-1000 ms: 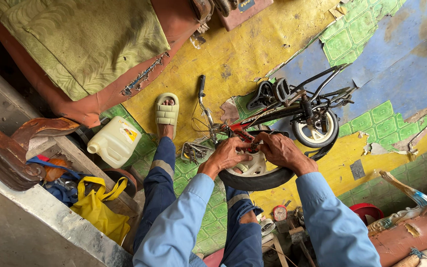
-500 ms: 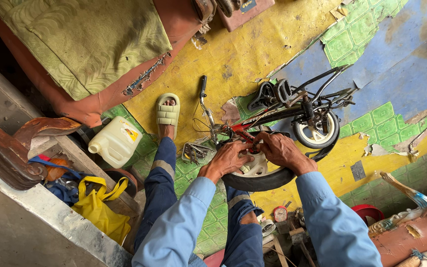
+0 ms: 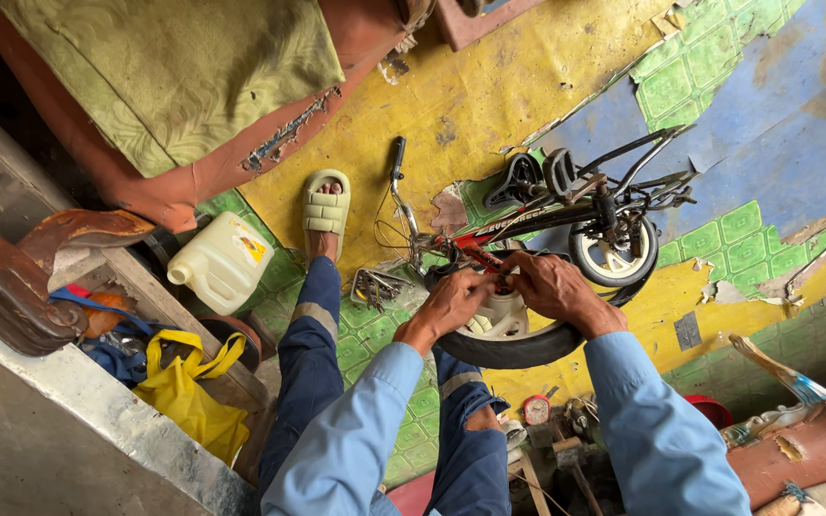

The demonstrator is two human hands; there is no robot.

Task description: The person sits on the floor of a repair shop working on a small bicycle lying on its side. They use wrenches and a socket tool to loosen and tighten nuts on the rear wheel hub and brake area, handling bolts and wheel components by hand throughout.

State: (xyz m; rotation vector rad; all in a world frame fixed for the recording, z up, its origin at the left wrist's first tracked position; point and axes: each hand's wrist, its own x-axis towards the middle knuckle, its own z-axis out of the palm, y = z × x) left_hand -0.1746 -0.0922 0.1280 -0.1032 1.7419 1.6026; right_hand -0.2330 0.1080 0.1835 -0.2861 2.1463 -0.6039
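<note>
Both hands, left hand (image 3: 459,296) and right hand (image 3: 549,287), close around the small bicycle's (image 3: 566,225) red fork above the wheel (image 3: 513,330), where fingers could get pinched if the wheel turns.

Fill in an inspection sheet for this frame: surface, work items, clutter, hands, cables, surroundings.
Surface: worn floor of patchy yellow, green and blue covering, torn in places.
Work items: small red bicycle lying on its side; black tyre of the near wheel below the hands.
Clutter: white jug, yellow bag, bunch of metal tools, small red clock.
Hands: left hand and right hand both on the red frame by the wheel hub; what the fingers grip is hidden.
Cables: thin brake cable looping from the handlebar.
Surroundings: torn orange-brown seat with green cloth; sandalled foot.
</note>
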